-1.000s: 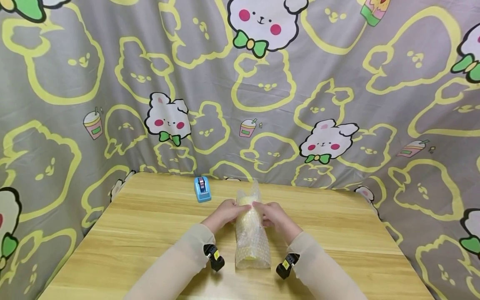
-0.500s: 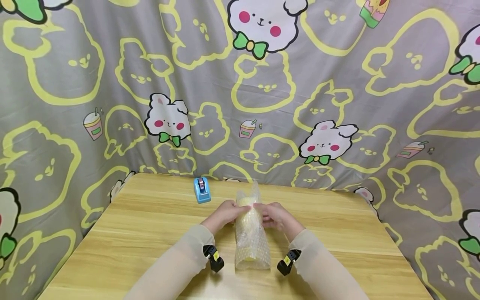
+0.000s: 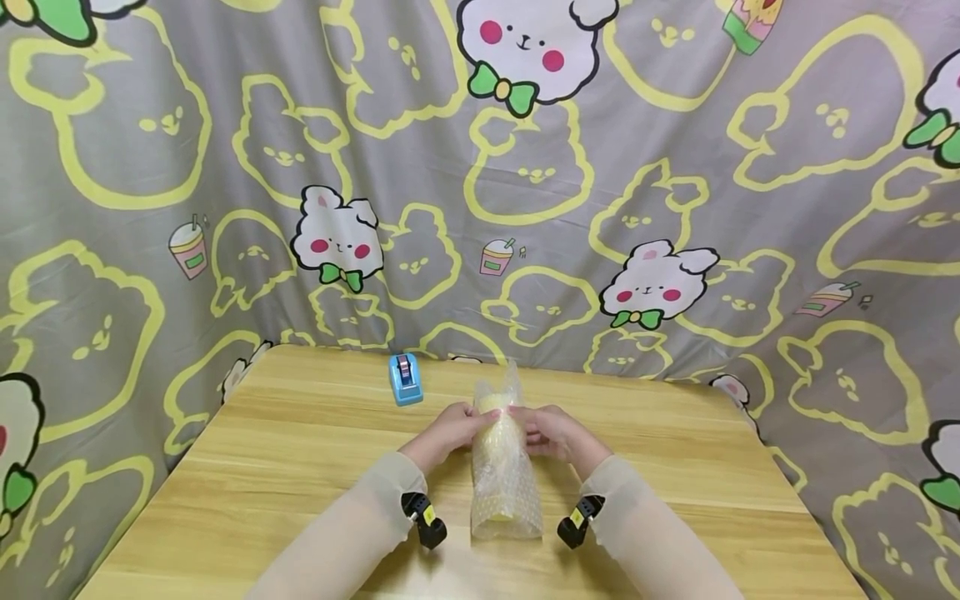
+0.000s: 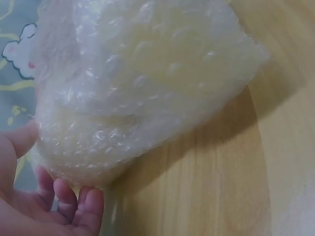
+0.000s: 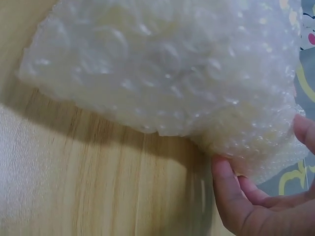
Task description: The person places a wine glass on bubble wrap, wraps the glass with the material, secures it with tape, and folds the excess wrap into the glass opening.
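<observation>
A long bundle of clear bubble wrap (image 3: 504,483) lies on the wooden table in front of me, with something yellowish showing through the layers. My left hand (image 3: 453,427) grips its far part from the left, thumb on top and fingers curled low along the side in the left wrist view. From the right, my right hand (image 3: 553,429) holds the same part, its thumb close to the left one on top. Fingers (image 5: 229,184) of that hand press the bundle's side in the right wrist view. Loose ends of wrap stick up beyond both hands. What is wrapped inside is mostly hidden.
A blue tape dispenser (image 3: 406,380) stands at the back of the table (image 3: 300,467), left of the bundle. Behind the table hangs a grey curtain (image 3: 420,167) with cartoon prints. A small black camera (image 3: 426,521) sits on the left wrist.
Both wrists have spread very slightly apart, and the right hand's fingers have shifted a little. The bubble-wrapped bundle stays in place, with both hands still holding it.
</observation>
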`<act>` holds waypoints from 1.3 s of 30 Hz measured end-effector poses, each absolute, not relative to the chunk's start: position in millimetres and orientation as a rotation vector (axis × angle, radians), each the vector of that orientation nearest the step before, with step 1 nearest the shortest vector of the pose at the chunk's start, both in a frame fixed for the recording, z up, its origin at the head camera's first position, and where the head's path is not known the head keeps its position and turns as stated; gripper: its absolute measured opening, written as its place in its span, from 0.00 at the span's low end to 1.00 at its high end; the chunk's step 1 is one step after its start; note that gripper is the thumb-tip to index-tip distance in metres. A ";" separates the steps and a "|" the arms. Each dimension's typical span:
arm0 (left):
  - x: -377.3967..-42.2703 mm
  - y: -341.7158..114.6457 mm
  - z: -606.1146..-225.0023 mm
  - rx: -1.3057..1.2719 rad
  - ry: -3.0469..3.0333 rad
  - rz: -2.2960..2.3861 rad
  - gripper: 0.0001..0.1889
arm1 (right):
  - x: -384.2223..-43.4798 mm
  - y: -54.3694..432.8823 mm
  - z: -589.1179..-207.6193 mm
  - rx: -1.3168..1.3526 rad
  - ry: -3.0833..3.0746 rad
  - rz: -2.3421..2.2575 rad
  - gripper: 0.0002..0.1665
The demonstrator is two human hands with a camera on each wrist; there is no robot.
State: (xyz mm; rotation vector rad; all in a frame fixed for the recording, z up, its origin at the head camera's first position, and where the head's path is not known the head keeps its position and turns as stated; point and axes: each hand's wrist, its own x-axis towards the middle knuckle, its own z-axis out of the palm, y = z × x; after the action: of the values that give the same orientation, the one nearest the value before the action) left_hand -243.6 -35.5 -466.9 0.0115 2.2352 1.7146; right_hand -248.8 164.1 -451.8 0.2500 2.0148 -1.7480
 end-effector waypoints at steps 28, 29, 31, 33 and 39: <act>-245.7 -41.3 -463.8 0.055 1.970 1.781 0.32 | -251.2 169.6 -458.8 0.374 1.916 -1.785 0.33; -245.9 -42.0 -463.6 0.065 1.954 1.773 0.31 | -250.9 169.2 -459.1 0.375 1.908 -1.791 0.34; -246.7 -42.9 -463.1 0.072 1.924 1.771 0.30 | -250.3 168.6 -459.5 0.367 1.895 -1.796 0.36; -247.0 -43.3 -462.5 0.065 1.924 1.772 0.29 | -250.4 168.4 -459.7 0.358 1.887 -1.798 0.36; -250.4 -40.3 -463.8 0.083 1.922 1.806 0.29 | -252.4 172.1 -457.8 0.298 1.919 -1.807 0.32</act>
State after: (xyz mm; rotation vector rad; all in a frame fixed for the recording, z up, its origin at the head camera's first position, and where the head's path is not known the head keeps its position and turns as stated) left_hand -250.4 -40.3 -463.8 0.0830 1.9216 1.8065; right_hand -252.4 172.1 -457.8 0.2983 1.9190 -1.8070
